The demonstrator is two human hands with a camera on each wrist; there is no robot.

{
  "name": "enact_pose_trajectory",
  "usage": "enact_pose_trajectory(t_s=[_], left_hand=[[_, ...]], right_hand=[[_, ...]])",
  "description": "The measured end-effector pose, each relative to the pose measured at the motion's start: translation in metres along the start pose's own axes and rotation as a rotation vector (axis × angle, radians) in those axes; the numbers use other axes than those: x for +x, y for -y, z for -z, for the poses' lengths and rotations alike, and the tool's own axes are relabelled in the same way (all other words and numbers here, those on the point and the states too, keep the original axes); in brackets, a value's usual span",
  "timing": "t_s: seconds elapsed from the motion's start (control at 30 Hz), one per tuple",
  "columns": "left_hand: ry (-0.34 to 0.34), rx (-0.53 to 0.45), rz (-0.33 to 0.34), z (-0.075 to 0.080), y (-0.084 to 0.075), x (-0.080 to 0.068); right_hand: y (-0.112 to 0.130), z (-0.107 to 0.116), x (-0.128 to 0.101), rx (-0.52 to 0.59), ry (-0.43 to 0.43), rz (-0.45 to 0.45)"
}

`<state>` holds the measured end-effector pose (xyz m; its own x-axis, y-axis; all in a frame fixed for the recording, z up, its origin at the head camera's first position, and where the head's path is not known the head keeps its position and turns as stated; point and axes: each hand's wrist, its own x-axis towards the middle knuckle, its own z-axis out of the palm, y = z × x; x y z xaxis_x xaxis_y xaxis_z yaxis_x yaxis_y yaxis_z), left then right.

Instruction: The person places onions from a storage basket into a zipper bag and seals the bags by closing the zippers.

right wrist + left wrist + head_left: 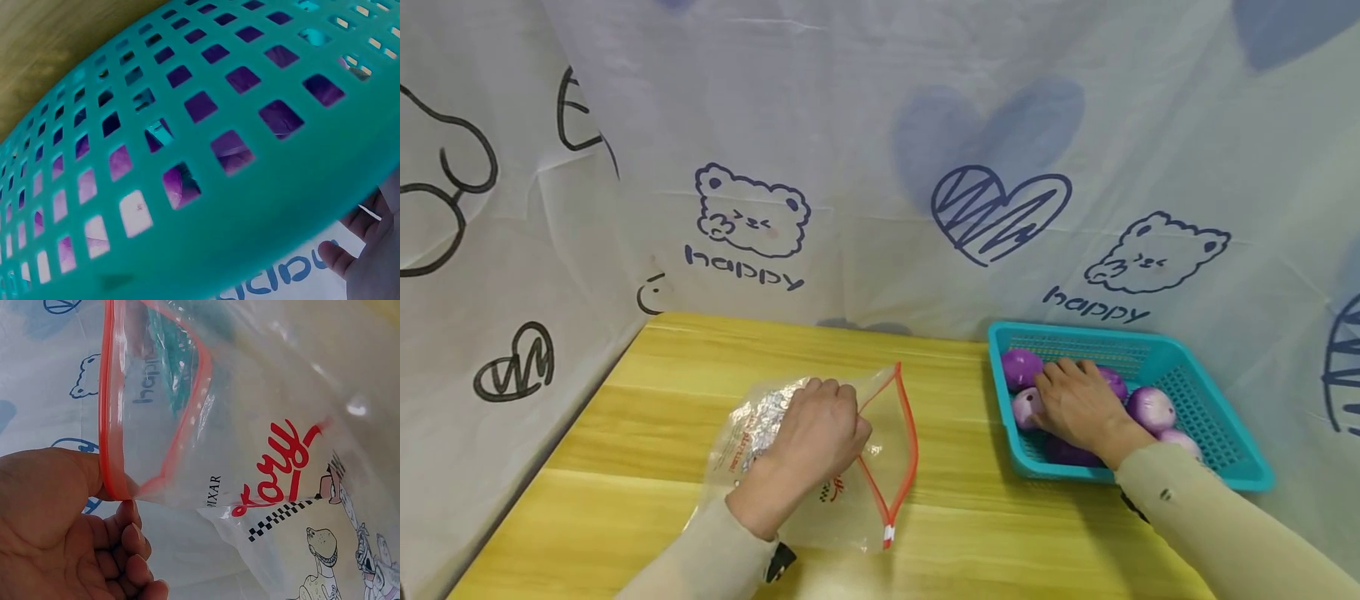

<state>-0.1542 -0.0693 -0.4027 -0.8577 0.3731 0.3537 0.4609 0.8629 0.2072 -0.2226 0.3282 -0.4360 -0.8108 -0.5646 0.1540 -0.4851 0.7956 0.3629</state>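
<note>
Left hand [820, 417], one, pinching by the edge one clear zip bag [835, 518], red-rimmed, gaping toward the right, over the wood-grain counter [962, 525], one. Right hand [1078, 404], one, bent at the knuckles, down among purple onion-like vegetables [1152, 407], at least six visible, some partly covered; whether gripping any, impossible to tell. Basket [1219, 417], turquoise, perforated, one, right of the bag, on the counter, containing the vegetables.

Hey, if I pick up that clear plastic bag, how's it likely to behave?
The clear plastic bag is probably floppy and light, since it looks thin and see-through. Its red zip edge is likely stiffer, as it bows in a smooth curve. Glossy highlights suggest the bag may be slippery.
</note>
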Motion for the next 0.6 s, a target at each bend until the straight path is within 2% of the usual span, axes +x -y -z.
enact_pose_trajectory(t_s=[0.17, 0.43, 0.6], left_hand=[[0.007, 0.008, 0.002, 0.000, -0.001, 0.000], [0.063, -0.003, 0.032, -0.001, -0.001, 0.001], [0.088, -0.013, 0.042, -0.002, -0.001, 0.002]], right_hand=[[0.000, -0.004, -0.001, -0.007, 0.008, 0.020], [-0.001, -0.010, -0.001, -0.015, 0.098, 0.002], [-0.002, -0.015, -0.001, -0.022, 0.119, 0.006]])
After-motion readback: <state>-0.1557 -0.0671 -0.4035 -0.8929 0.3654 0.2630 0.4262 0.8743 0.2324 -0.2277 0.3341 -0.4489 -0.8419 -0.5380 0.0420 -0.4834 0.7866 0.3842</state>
